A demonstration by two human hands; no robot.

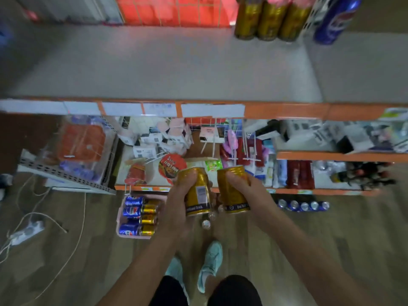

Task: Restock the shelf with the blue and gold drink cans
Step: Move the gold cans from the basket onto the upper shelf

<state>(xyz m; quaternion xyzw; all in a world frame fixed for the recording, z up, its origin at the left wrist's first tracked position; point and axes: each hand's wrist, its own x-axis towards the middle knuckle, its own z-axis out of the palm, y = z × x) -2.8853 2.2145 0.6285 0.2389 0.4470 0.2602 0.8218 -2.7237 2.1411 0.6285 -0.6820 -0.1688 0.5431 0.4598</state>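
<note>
At frame centre I see my left hand (180, 203), fingers curled round one gold can (198, 192), and my right hand (250, 191) wrapped round a second gold can (231, 193), just right of the pink basket (119, 224), while shelved gold cans (268, 18) stand upper right.

Bare forearms (141, 263), mint-green sneakers (210, 262), black legwear (234, 291), possibly shorts
</note>
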